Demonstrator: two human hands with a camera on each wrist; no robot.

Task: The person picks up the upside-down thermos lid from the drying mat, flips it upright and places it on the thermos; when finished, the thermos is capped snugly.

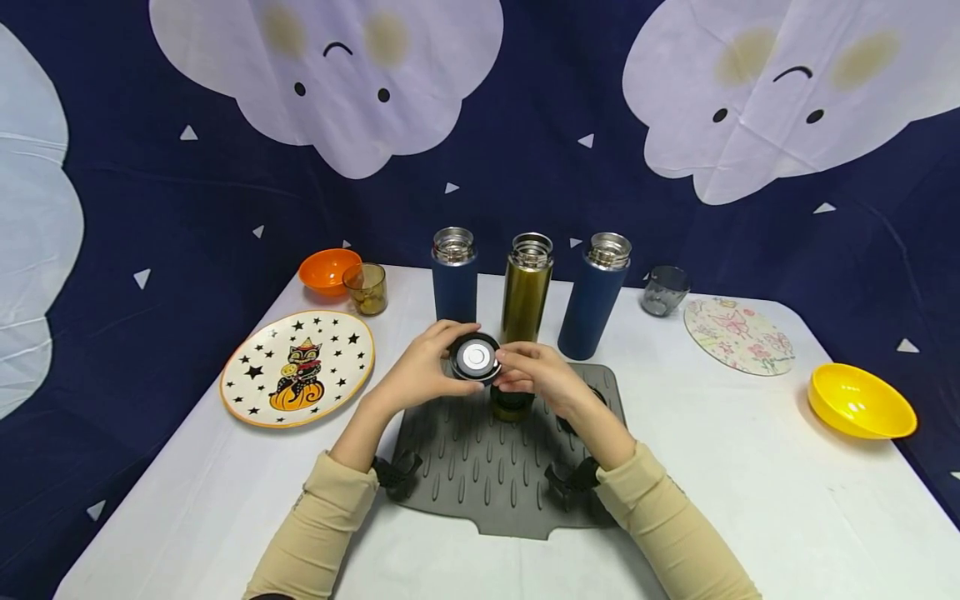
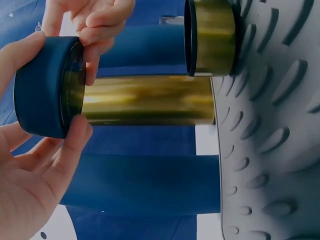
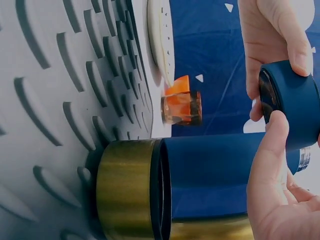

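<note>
A blue bottle lid (image 1: 476,357) is held over the dark mat, its inside with a pale round disc turned up toward the head camera. My left hand (image 1: 429,367) grips the lid around its side, as the left wrist view shows on the blue wall (image 2: 42,85). The right hand (image 1: 546,377) pinches the lid's near edge; its thumb lies at the rim in the right wrist view. Below the hands, a gold lid (image 1: 512,407) stands on the mat. Another dark-rimmed lid (image 1: 567,423) is mostly hidden under the right wrist.
Behind the ridged mat (image 1: 480,475) stand a blue bottle (image 1: 455,287), a gold bottle (image 1: 525,300) and another blue bottle (image 1: 594,300), all uncapped. Left are a cat plate (image 1: 255,350), orange bowl (image 1: 324,271) and amber glass (image 1: 367,290); right, a grey glass (image 1: 664,292), floral board (image 1: 738,337) and yellow bowl (image 1: 862,402).
</note>
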